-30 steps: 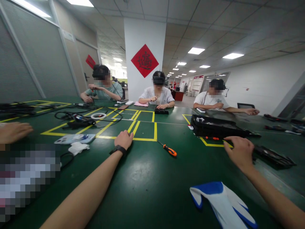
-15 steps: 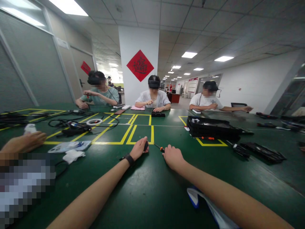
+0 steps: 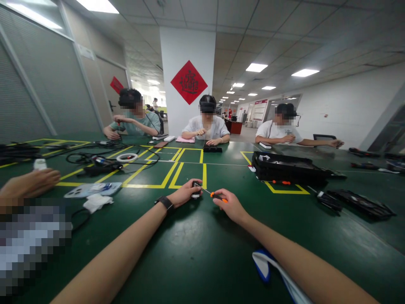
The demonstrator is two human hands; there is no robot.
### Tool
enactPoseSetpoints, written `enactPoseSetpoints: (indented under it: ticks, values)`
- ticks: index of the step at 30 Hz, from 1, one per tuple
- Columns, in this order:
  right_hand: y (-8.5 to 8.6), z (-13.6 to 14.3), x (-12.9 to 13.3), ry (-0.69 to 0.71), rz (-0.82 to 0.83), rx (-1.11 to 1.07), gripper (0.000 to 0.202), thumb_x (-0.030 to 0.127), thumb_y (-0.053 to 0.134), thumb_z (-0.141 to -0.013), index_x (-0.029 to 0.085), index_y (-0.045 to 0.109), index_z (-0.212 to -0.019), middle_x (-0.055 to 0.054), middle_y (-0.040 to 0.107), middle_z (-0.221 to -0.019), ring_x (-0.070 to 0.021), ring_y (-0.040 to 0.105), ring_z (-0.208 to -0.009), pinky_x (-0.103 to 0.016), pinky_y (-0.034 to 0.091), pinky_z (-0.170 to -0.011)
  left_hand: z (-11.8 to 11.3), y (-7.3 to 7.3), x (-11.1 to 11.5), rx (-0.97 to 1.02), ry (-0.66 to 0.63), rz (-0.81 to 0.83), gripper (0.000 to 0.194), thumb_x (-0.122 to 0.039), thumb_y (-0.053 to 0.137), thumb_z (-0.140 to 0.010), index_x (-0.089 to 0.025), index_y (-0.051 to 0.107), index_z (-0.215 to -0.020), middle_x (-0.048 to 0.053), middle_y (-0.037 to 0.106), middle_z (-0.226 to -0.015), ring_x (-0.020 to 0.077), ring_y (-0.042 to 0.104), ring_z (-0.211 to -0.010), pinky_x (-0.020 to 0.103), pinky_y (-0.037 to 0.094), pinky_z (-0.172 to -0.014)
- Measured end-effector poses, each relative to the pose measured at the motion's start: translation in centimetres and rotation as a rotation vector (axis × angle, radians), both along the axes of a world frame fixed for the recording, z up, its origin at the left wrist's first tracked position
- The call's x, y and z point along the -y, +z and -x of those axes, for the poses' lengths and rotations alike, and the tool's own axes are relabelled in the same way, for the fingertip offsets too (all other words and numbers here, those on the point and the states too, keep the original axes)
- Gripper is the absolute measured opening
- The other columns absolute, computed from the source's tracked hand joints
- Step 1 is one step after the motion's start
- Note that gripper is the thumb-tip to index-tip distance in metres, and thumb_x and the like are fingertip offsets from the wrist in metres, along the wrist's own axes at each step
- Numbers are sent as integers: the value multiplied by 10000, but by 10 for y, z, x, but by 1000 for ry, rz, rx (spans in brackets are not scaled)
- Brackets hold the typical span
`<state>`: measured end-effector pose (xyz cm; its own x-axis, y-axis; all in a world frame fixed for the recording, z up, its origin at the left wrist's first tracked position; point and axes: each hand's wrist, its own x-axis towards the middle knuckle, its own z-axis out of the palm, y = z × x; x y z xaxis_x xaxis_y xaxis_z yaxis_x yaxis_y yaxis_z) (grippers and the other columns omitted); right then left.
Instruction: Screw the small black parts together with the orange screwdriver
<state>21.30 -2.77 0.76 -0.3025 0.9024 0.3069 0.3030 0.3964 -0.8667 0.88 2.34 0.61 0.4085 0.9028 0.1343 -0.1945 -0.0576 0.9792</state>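
My left hand, with a dark band on its wrist, grips a small black object whose lower part looks pale; its kind is too small to make out. My right hand is closed around an orange-and-black screwdriver. The thin shaft points left at the black object, and its tip is at or very near that object's right side; I cannot tell whether they touch. Both hands are just above the green table, in front of the yellow tape lines.
Black trays are stacked to the right, beside a flat black part. On the left lie a phone, crumpled tissue, cables and a white ring. A blue-edged white cloth lies under my right forearm. A co-worker's hand rests at left; three people sit opposite.
My left hand has turned, showing more of the black object. My right hand has changed its hold, so more of the screwdriver's handle shows, and the tip is closer to the object. The view has shifted slightly.
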Motion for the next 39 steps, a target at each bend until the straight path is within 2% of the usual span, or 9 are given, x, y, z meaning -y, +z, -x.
enactPoseSetpoints:
  ticks: [5, 11, 15, 20, 25, 29, 36, 39]
  values:
    - [8, -3, 3, -41, -56, 78, 286, 330, 389, -819, 141, 604, -815, 28, 441, -544, -86, 404, -514, -198, 310, -502, -1, -2, 1, -47, 63, -65, 355, -208, 613, -686, -177, 482, -1015, 10, 562, -813, 99, 566, -693, 236, 430, -642]
    - [9, -5, 2, -38, -63, 163, 280, 312, 415, -791, 140, 635, -773, 29, 450, -520, -91, 414, -505, -198, 295, -499, 0, -2, 1, -43, 82, -73, 336, -220, 621, -679, -163, 502, -988, 13, 564, -822, 102, 568, -719, 240, 434, -661]
    - [10, -5, 2, -60, -70, 182, 281, 313, 423, -780, 143, 647, -768, 31, 460, -512, -92, 426, -497, -197, 292, -490, 0, -1, 1, -45, 73, -101, 320, -217, 623, -677, -148, 520, -972, 49, 575, -938, 110, 573, -755, 262, 440, -704]
    - [11, -9, 1, -89, -56, 194, 281, 314, 438, -763, 140, 659, -759, 30, 485, -502, -92, 435, -492, -196, 315, -513, 0, 2, 5, -146, 115, -166, 357, -254, 630, -674, -144, 538, -1001, 91, 573, -1081, 133, 571, -826, 308, 433, -780]
    - [11, -12, -2, -96, -18, 192, 278, 321, 459, -758, 136, 666, -765, 27, 492, -490, -87, 430, -482, -191, 314, -510, -1, 5, 7, -251, 186, -288, 372, -308, 629, -672, -151, 557, -1001, 95, 584, -1100, 172, 547, -951, 355, 391, -877]
    - [11, -14, -2, -93, -19, 187, 264, 304, 467, -754, 137, 668, -786, 29, 491, -487, -84, 430, -475, -187, 300, -489, -1, 4, 6, -254, 170, -293, 399, -326, 612, -687, -156, 538, -1040, 92, 586, -1110, 176, 543, -982, 361, 383, -898]
    - [11, -14, 2, -85, -91, 206, 253, 273, 452, -756, 137, 664, -775, 17, 525, -530, -93, 461, -506, -193, 331, -507, -2, 2, 6, -225, 155, -279, 413, -343, 597, -701, -154, 525, -1061, 100, 603, -1075, 171, 559, -950, 354, 402, -864]
    - [9, -14, 2, -87, -142, 197, 237, 267, 465, -753, 148, 655, -829, -13, 611, -693, -116, 527, -617, -213, 387, -589, -1, 1, 4, -218, 154, -277, 416, -346, 595, -704, -162, 522, -1070, 98, 605, -1064, 170, 559, -941, 345, 404, -846]
